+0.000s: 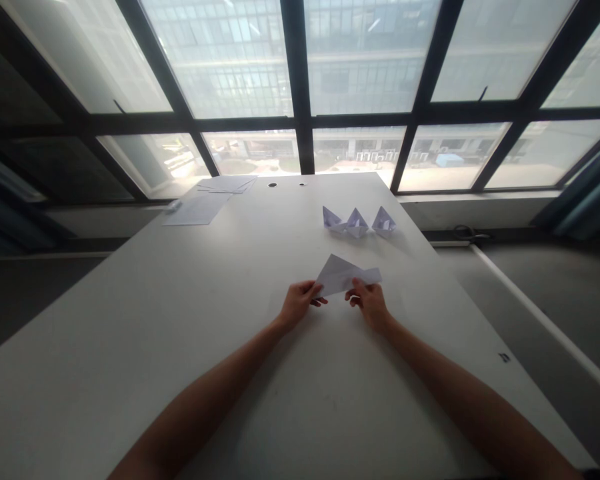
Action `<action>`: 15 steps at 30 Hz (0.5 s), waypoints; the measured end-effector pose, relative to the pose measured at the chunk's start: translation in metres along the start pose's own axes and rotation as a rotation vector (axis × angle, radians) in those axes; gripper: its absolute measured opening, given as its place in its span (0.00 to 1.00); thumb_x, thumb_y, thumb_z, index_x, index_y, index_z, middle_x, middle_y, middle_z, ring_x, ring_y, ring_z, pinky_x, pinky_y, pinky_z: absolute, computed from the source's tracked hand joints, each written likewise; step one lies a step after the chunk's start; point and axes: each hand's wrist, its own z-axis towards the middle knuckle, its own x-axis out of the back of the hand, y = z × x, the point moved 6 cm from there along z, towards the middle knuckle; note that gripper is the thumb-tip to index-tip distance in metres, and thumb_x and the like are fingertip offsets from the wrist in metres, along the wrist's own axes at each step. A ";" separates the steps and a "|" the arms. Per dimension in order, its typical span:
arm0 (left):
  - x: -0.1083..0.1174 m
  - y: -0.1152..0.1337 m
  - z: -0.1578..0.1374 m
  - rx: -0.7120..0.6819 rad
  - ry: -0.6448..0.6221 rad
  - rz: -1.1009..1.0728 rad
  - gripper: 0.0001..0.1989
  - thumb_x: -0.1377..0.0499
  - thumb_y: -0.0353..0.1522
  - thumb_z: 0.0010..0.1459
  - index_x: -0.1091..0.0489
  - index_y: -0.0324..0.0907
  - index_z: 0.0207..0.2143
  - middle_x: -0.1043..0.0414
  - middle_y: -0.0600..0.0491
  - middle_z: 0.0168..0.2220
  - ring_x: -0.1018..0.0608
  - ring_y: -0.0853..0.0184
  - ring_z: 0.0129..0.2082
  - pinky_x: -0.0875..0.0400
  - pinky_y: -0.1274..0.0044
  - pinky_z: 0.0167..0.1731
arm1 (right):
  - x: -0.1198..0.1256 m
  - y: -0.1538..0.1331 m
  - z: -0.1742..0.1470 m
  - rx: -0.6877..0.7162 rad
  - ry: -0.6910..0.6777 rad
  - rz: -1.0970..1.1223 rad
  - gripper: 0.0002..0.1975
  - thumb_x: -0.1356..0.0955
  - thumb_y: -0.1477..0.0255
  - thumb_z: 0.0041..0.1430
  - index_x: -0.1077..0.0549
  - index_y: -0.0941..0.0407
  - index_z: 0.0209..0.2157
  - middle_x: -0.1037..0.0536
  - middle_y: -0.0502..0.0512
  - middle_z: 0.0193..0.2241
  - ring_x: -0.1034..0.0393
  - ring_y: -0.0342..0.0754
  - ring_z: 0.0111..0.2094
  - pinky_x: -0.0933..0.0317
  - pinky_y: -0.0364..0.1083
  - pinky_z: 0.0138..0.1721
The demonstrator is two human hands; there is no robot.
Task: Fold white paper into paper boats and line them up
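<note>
Folded paper (336,275) between both hands

Left hand (298,302) pinches its left corner, right hand (372,304) its near edge, remaining fingers loosely curled; it seems light, thin, easily creased, best gripped at edges; paper boats (357,225) stand beyond the hands.
</note>
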 end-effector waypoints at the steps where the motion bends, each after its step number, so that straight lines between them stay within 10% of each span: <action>1: 0.002 0.001 0.000 -0.004 0.007 0.012 0.23 0.36 0.48 0.54 0.22 0.36 0.36 0.23 0.49 0.26 0.21 0.65 0.24 0.29 0.78 0.24 | 0.003 -0.003 0.002 -0.005 0.011 0.049 0.24 0.26 0.50 0.47 0.25 0.57 0.35 0.23 0.50 0.25 0.30 0.43 0.20 0.44 0.40 0.15; 4: 0.008 0.002 0.003 -0.020 0.017 0.042 0.22 0.36 0.48 0.54 0.22 0.37 0.34 0.25 0.50 0.23 0.22 0.67 0.22 0.30 0.79 0.22 | 0.015 -0.010 0.009 -0.066 0.008 0.164 0.30 0.34 0.42 0.51 0.25 0.55 0.39 0.22 0.51 0.27 0.32 0.42 0.19 0.46 0.40 0.15; 10: 0.018 0.001 0.007 -0.030 -0.001 0.057 0.22 0.36 0.49 0.54 0.22 0.37 0.34 0.24 0.50 0.24 0.23 0.67 0.22 0.31 0.79 0.22 | 0.027 -0.008 0.021 -0.218 -0.071 0.136 0.14 0.28 0.64 0.47 0.23 0.55 0.35 0.22 0.49 0.26 0.30 0.41 0.22 0.47 0.38 0.16; 15: 0.018 0.000 0.007 -0.022 0.025 0.075 0.23 0.37 0.49 0.54 0.22 0.37 0.35 0.24 0.50 0.24 0.23 0.68 0.22 0.31 0.80 0.21 | 0.028 -0.013 0.024 -0.184 -0.184 0.064 0.17 0.27 0.62 0.48 0.22 0.56 0.39 0.21 0.52 0.30 0.27 0.43 0.25 0.44 0.37 0.17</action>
